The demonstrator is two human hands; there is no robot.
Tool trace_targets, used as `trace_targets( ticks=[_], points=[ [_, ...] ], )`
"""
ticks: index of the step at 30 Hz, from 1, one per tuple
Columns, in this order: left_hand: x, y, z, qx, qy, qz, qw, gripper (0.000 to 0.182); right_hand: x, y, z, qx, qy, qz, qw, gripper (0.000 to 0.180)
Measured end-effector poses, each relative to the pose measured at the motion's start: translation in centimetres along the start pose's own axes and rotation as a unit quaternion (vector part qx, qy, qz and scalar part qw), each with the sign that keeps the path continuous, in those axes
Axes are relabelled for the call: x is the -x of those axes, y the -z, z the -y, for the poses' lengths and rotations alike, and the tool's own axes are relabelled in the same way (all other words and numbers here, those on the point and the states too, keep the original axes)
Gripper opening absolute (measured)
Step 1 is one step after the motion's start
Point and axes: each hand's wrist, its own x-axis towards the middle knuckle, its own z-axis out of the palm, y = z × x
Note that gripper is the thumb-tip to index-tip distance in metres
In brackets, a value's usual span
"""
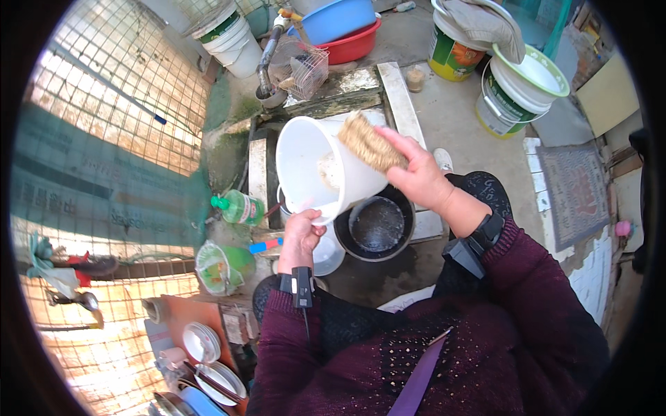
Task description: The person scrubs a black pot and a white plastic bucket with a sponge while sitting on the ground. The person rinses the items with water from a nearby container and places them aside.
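My left hand [302, 234] grips the rim of a white plastic bucket [364, 179], which is tipped on its side with its mouth to the left. Some brownish residue shows inside it. In my right hand [424, 174] is a tan fibrous scrubber [370, 143], at the bucket's outer wall near the rim. Below the bucket stands a dark round basin [406, 244] with dark, sudsy water. A translucent round container [329, 255] is partly hidden beside the basin. Left of the bucket is a green bottle of liquid [244, 208] with a green cap.
A green lined bin [223, 268] and a red-and-blue-handled tool [266, 245] lie left of me. A wire basket [302, 67], a red basin [356, 47] and a blue basin [338, 21] are at the top. Paint buckets [512, 99] stand upper right; stacked plates [203, 343] lower left.
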Motion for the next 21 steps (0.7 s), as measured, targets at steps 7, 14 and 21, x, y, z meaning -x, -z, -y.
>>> trace_targets(
  ticks=[7,14,21],
  points=[
    [-2.6,-1.3,-0.8,-0.011,0.064,0.066,0.996,0.049,0.6,-1.2,-1.4,0.053,-0.051,0.044,0.996,0.058],
    [-4.0,-1.9,-2.3,-0.179,0.022,0.094,0.979,0.057,-7.7,0.0,-6.9,0.059,-0.140,0.070,0.986,0.050],
    [-4.4,-2.1,-2.7,-0.139,-0.032,0.025,0.989,0.053,-7.1,-1.4,-7.1,0.018,-0.154,0.088,0.984,0.053]
  ],
)
